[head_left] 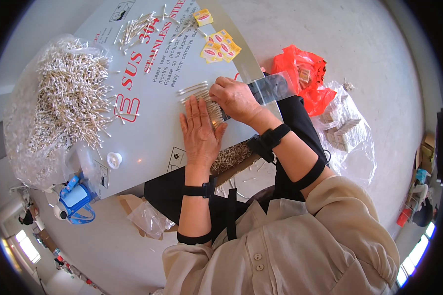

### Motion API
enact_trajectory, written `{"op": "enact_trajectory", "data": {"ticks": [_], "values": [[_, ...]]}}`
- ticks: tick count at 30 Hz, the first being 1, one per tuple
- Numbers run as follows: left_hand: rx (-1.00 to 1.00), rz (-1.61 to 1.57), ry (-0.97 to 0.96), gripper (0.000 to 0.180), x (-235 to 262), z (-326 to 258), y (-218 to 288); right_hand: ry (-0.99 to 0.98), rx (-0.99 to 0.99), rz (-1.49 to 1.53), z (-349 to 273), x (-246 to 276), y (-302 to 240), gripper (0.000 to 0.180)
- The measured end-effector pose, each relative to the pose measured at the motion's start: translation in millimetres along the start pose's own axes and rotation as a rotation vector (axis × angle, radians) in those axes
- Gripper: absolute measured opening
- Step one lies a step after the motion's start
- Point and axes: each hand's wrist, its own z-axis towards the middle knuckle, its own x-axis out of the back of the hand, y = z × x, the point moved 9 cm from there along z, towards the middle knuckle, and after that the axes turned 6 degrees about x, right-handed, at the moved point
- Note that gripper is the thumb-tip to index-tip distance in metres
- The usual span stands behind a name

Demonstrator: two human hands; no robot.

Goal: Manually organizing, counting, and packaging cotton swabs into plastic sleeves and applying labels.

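A row of cotton swabs (193, 89) lies side by side on the table near its front right edge. My left hand (200, 130) rests flat over the row, fingers stretched and thumb apart. At the swabs' right end is my right hand (235, 100), its fingers curled and pressed together; what they pinch is hidden. A clear plastic sleeve (273, 88) emerges from beneath my right hand and runs past the table edge. Below the table edge, close to my lap, a box of loose cotton swabs (234, 158) shows in part.
A large clear bag of swabs (66, 93) fills the table's left side. Loose swabs (137, 30) and yellow printed cards (220, 46) lie farther back. A small white lid (114, 160) and blue bottle (77, 199) are lower left. Red bag (300, 73) and clear bag (347, 128) lie right.
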Motion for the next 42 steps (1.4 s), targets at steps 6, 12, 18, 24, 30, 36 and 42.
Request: {"op": "enact_trajectory", "data": {"ticks": [6, 12, 18, 24, 30, 36, 42], "values": [[0.005, 0.000, 0.010, 0.080, 0, 0, 0, -0.056, 0.010, 0.014, 4, -1, -1, 0.014], [0.018, -0.005, 0.016, 0.080, 0, 0, -1, -0.112, 0.051, -0.045, 8, -7, -3, 0.012], [0.030, -0.008, 0.028, 0.078, 4, 3, 0, -0.172, -0.132, -0.053, 16, -14, 8, 0.011], [0.022, 0.025, 0.031, 0.077, 6, 5, -1, -0.215, -0.295, -0.077, 20, -12, 16, 0.014], [0.012, 0.004, -0.002, 0.071, 9, 8, -11, -0.262, -0.369, -0.021, 4, -14, 25, 0.015], [-0.020, -0.029, 0.087, 0.059, 24, 47, -26, 0.330, -0.424, 0.388, -23, 22, 20, 0.007], [-0.053, -0.059, -0.030, 0.060, 16, 33, -22, 0.175, -0.202, 0.446, -30, 18, 2, 0.013]]}}
